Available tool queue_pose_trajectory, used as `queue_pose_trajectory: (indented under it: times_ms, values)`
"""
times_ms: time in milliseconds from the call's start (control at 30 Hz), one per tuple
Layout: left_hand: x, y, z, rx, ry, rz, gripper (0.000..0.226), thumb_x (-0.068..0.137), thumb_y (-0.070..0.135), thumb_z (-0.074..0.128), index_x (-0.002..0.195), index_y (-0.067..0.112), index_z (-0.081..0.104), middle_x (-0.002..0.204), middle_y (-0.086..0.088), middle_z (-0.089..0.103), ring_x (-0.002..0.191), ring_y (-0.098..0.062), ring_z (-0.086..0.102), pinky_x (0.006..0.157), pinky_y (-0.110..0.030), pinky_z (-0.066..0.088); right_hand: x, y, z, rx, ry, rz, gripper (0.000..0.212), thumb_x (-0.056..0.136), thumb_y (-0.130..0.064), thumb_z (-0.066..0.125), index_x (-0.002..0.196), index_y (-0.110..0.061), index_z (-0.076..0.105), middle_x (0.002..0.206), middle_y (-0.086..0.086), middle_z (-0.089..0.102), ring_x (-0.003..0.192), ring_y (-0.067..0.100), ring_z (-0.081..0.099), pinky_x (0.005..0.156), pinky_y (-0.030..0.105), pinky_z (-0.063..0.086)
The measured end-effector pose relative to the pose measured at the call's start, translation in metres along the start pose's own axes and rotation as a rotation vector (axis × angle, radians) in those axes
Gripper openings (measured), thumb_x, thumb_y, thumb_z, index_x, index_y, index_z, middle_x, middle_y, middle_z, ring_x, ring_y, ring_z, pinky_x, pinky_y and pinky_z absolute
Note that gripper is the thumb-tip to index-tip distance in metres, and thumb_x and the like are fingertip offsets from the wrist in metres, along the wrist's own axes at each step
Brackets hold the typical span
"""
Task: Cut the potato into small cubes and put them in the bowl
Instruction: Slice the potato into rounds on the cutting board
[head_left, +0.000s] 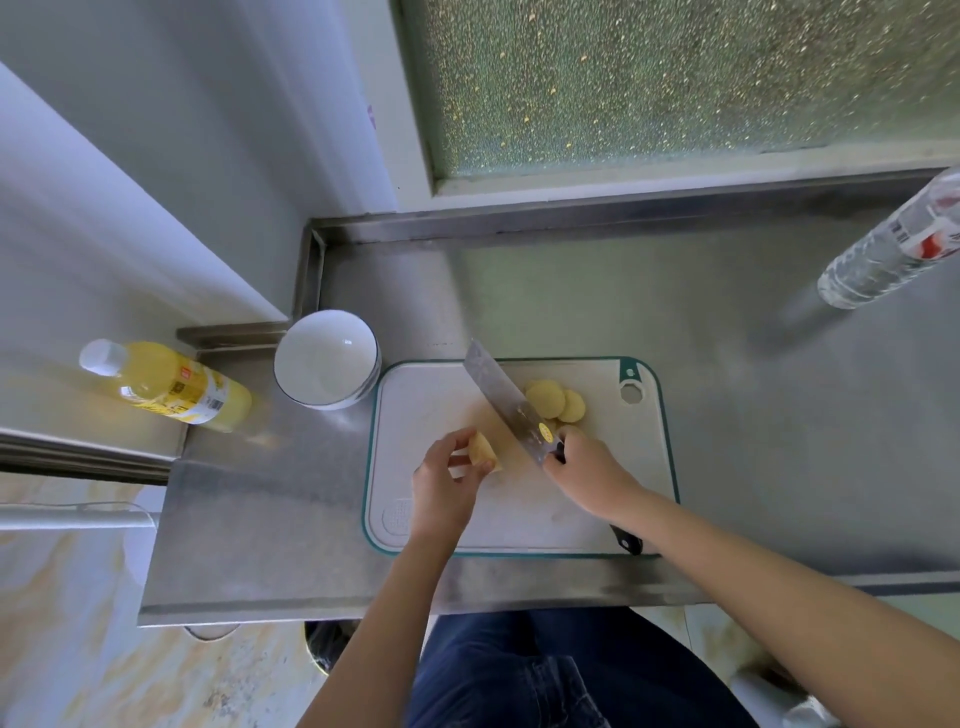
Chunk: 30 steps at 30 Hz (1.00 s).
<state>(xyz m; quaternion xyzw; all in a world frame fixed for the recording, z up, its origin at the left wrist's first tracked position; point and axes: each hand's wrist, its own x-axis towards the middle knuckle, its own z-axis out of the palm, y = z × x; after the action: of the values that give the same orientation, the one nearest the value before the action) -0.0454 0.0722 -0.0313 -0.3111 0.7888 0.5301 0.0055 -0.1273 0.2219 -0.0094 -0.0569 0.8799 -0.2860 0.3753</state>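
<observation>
A white cutting board (431, 410) with a green rim lies on the steel counter. My left hand (447, 480) pinches the uncut piece of potato (484, 451) near the board's middle. My right hand (592, 475) grips the handle of a cleaver (506, 397), whose blade points up and to the left, just right of the potato piece. Round potato slices (556, 402) lie on the board to the right of the blade. A white bowl (326, 358) stands off the board's upper left corner and looks empty.
A yellow bottle (166, 387) with a white cap stands left of the bowl. At the far right edge a clear water bottle (893, 244) stands on the counter. The steel counter (753, 415) has a raised back rim under a frosted window.
</observation>
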Motion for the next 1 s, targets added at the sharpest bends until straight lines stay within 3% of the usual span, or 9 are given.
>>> queue_pose_trajectory:
  times_ms: [167, 333, 433, 600, 667, 800, 867, 933, 1000]
  values:
    - [-0.002, 0.004, -0.003, 0.027, -0.009, 0.003, 0.037, 0.08, 0.017, 0.071, 0.115, 0.021, 0.058, 0.11, 0.006, 0.059, 0.089, -0.004, 0.058, 0.063, -0.004, 0.045, 0.002, -0.004, -0.011, -0.035, -0.081, -0.011, 0.028, 0.094, -0.023, 0.046, 0.068, -0.017, 0.039, 0.064, 0.0, 0.044, 0.058, 0.013, 0.041, 0.051, 0.024, 0.028]
    - [-0.001, 0.009, -0.002, 0.12, 0.029, -0.066, 0.036, 0.075, 0.035, 0.074, 0.098, 0.019, 0.051, 0.093, 0.003, 0.059, 0.077, -0.006, 0.056, 0.059, -0.013, 0.042, 0.0, -0.007, -0.019, -0.1, -0.081, -0.047, 0.038, 0.095, -0.02, 0.045, 0.059, -0.016, 0.031, 0.057, 0.0, 0.038, 0.052, 0.012, 0.034, 0.047, 0.023, 0.022]
    - [-0.001, 0.009, 0.0, 0.157, 0.039, -0.132, 0.04, 0.077, 0.044, 0.069, 0.099, 0.017, 0.05, 0.079, 0.0, 0.059, 0.071, -0.01, 0.056, 0.059, -0.021, 0.045, -0.003, -0.008, -0.023, -0.129, -0.078, -0.061, 0.04, 0.095, -0.019, 0.045, 0.058, -0.016, 0.03, 0.056, 0.0, 0.037, 0.051, 0.012, 0.033, 0.046, 0.023, 0.021]
    - [-0.003, 0.005, 0.005, 0.14, 0.026, -0.159, 0.042, 0.085, 0.04, 0.061, 0.12, 0.019, 0.049, 0.078, -0.006, 0.061, 0.071, -0.019, 0.061, 0.064, -0.026, 0.051, -0.006, -0.009, -0.027, -0.16, -0.093, -0.053, 0.039, 0.095, -0.018, 0.044, 0.059, -0.015, 0.03, 0.057, 0.001, 0.037, 0.051, 0.012, 0.033, 0.047, 0.024, 0.023]
    - [-0.005, 0.006, 0.006, 0.101, 0.048, -0.147, 0.044, 0.087, 0.036, 0.059, 0.127, 0.02, 0.047, 0.084, -0.005, 0.061, 0.072, -0.018, 0.06, 0.066, -0.027, 0.052, -0.006, -0.008, -0.027, -0.161, -0.097, -0.05, 0.038, 0.095, -0.018, 0.044, 0.06, -0.016, 0.031, 0.058, 0.0, 0.037, 0.052, 0.012, 0.034, 0.047, 0.023, 0.023]
    - [-0.007, 0.009, 0.007, 0.034, 0.115, -0.107, 0.044, 0.088, 0.028, 0.061, 0.128, 0.017, 0.05, 0.119, 0.001, 0.053, 0.075, -0.009, 0.057, 0.073, -0.031, 0.053, -0.008, -0.011, -0.03, -0.161, -0.102, -0.05, 0.038, 0.096, -0.02, 0.043, 0.06, -0.016, 0.032, 0.058, 0.001, 0.038, 0.051, 0.012, 0.036, 0.046, 0.022, 0.026]
    - [-0.008, 0.008, 0.008, 0.011, 0.099, -0.101, 0.043, 0.087, 0.028, 0.063, 0.127, 0.018, 0.051, 0.119, 0.004, 0.054, 0.076, -0.009, 0.059, 0.071, -0.033, 0.057, -0.012, -0.014, -0.034, -0.153, -0.117, -0.055, 0.037, 0.096, -0.022, 0.043, 0.06, -0.015, 0.035, 0.058, 0.001, 0.039, 0.05, 0.013, 0.037, 0.043, 0.021, 0.03]
    - [-0.008, 0.007, 0.009, -0.014, 0.089, -0.11, 0.041, 0.087, 0.025, 0.064, 0.125, 0.017, 0.052, 0.113, 0.004, 0.055, 0.075, -0.012, 0.061, 0.061, -0.022, 0.056, -0.014, -0.016, -0.038, -0.158, -0.114, -0.077, 0.033, 0.096, -0.024, 0.042, 0.064, -0.014, 0.039, 0.059, 0.0, 0.042, 0.052, 0.015, 0.041, 0.04, 0.019, 0.032]
    - [-0.006, 0.006, 0.011, -0.06, 0.11, -0.137, 0.039, 0.085, 0.022, 0.066, 0.12, 0.015, 0.053, 0.109, 0.002, 0.056, 0.075, -0.017, 0.063, 0.062, -0.022, 0.055, -0.016, -0.017, -0.041, -0.177, -0.095, -0.11, 0.024, 0.096, -0.027, 0.042, 0.078, -0.012, 0.046, 0.064, -0.001, 0.046, 0.059, 0.018, 0.046, 0.044, 0.021, 0.034]
